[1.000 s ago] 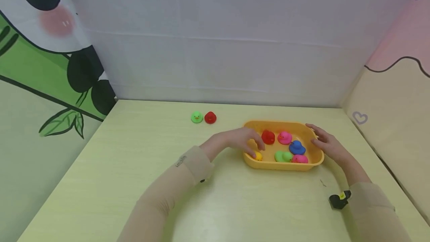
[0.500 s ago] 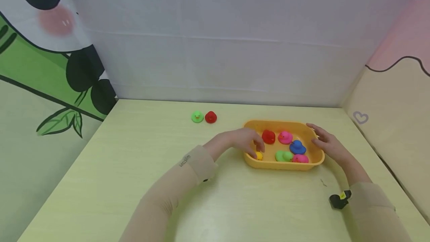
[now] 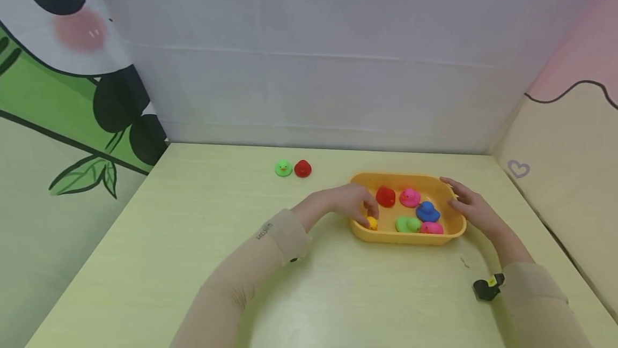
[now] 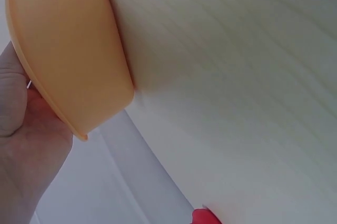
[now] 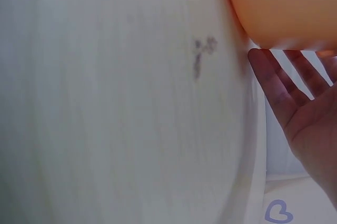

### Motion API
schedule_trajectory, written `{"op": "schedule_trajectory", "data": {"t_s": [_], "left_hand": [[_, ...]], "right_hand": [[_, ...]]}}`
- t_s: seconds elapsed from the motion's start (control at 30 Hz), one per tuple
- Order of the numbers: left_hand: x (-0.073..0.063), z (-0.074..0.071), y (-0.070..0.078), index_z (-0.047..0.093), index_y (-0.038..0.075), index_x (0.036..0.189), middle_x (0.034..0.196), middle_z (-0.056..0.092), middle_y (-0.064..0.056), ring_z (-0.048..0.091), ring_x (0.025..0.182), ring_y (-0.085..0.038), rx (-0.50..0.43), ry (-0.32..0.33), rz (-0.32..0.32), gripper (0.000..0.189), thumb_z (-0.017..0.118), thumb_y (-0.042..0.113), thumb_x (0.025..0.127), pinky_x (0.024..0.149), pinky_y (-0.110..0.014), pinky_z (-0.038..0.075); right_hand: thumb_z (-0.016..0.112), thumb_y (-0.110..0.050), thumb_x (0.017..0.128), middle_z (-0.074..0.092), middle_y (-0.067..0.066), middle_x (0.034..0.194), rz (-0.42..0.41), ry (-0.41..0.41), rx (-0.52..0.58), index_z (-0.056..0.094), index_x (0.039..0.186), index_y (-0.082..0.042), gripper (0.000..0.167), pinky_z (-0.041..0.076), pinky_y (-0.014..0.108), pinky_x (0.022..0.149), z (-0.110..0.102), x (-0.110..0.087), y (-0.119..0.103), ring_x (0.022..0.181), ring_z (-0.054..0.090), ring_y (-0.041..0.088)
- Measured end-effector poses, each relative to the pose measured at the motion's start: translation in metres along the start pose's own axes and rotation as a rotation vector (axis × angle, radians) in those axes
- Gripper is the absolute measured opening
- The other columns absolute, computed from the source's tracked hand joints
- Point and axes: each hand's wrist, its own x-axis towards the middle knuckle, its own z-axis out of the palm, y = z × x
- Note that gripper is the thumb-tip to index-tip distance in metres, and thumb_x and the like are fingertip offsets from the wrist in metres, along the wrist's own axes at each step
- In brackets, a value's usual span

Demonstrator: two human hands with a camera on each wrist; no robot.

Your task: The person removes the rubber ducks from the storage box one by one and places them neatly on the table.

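Note:
An orange-yellow plastic tray stands on the table at right of centre. My left hand reaches over its left end and pinches a small yellow rubber duck, which the fingers partly cover. My right hand rests on the tray's right end with fairly straight fingers touching it, as the right wrist view also shows. Inside the tray lie a red duck, a pink duck, a blue duck, a green duck and a second pink duck by the near wall.
A green duck and a red duck sit side by side on the table, left of and behind the tray. A pale wall cloth closes off the back, with printed panels on both sides.
Both hands stay nearly in place. The left fingers shift slightly about the yellow duck, and a little more of it shows. The tray and the other ducks look unmoved.

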Motion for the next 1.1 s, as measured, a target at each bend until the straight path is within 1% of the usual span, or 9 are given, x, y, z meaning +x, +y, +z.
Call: {"op": "schedule_trajectory", "data": {"t_s": [0.13,0.27,0.47,0.57,0.67,0.83,1.1], "left_hand": [[-0.003,-0.002,0.000,0.069,0.023,0.096,0.093,0.063,0.012,0.055,0.092,-0.010,-0.032,0.015,-0.002,0.015,0.074,0.025,0.082,0.085,-0.018,0.043],[-0.006,-0.005,0.000,0.069,0.022,0.098,0.094,0.063,0.012,0.055,0.095,-0.012,-0.061,0.038,-0.002,0.016,0.074,0.023,0.083,0.085,-0.019,0.044],[-0.009,-0.011,-0.001,0.069,0.022,0.098,0.094,0.064,0.013,0.054,0.094,-0.009,-0.067,0.080,0.013,0.015,0.072,0.023,0.083,0.086,-0.020,0.044],[-0.010,-0.012,-0.001,0.069,0.024,0.096,0.094,0.063,0.015,0.054,0.093,-0.006,-0.065,0.096,0.018,0.013,0.072,0.024,0.083,0.086,-0.021,0.044],[-0.013,-0.014,-0.001,0.069,0.026,0.095,0.094,0.062,0.015,0.054,0.094,-0.007,-0.073,0.106,0.016,0.013,0.072,0.025,0.083,0.086,-0.021,0.044],[-0.019,-0.017,0.004,0.069,0.026,0.097,0.095,0.062,0.014,0.055,0.097,-0.011,-0.097,0.118,0.008,0.014,0.072,0.025,0.083,0.085,-0.022,0.045],[-0.033,-0.024,0.009,0.069,0.024,0.102,0.100,0.062,0.013,0.053,0.098,-0.009,-0.089,0.152,0.028,0.018,0.071,0.025,0.084,0.087,-0.023,0.045]], "right_hand": [[0.046,-0.025,0.100,0.016,0.025,0.153,-0.008,0.003,0.009,0.022,0.150,-0.014,0.056,0.035,0.066,0.094,0.001,0.002,0.001,0.130,0.022,0.060],[0.045,-0.026,0.100,0.016,0.025,0.153,-0.007,0.000,0.007,0.022,0.150,-0.015,0.056,0.034,0.067,0.093,0.001,0.003,0.003,0.130,0.021,0.060],[0.045,-0.026,0.100,0.015,0.026,0.153,-0.005,-0.001,0.008,0.022,0.150,-0.015,0.056,0.034,0.067,0.093,0.000,0.004,0.004,0.130,0.020,0.060],[0.045,-0.026,0.100,0.016,0.026,0.153,-0.004,0.000,0.009,0.022,0.150,-0.014,0.056,0.034,0.067,0.093,0.001,0.003,0.004,0.130,0.021,0.061],[0.045,-0.026,0.100,0.015,0.026,0.153,-0.002,0.001,0.011,0.022,0.150,-0.014,0.056,0.034,0.067,0.093,0.000,0.002,0.003,0.130,0.020,0.061],[0.045,-0.026,0.100,0.015,0.026,0.153,0.001,-0.001,0.013,0.022,0.150,-0.014,0.056,0.033,0.067,0.094,0.000,0.001,0.003,0.130,0.020,0.060],[0.046,-0.026,0.100,0.014,0.026,0.153,0.005,0.008,-0.002,0.022,0.150,-0.013,0.057,0.032,0.066,0.094,0.001,0.002,0.004,0.131,0.018,0.061]]}}
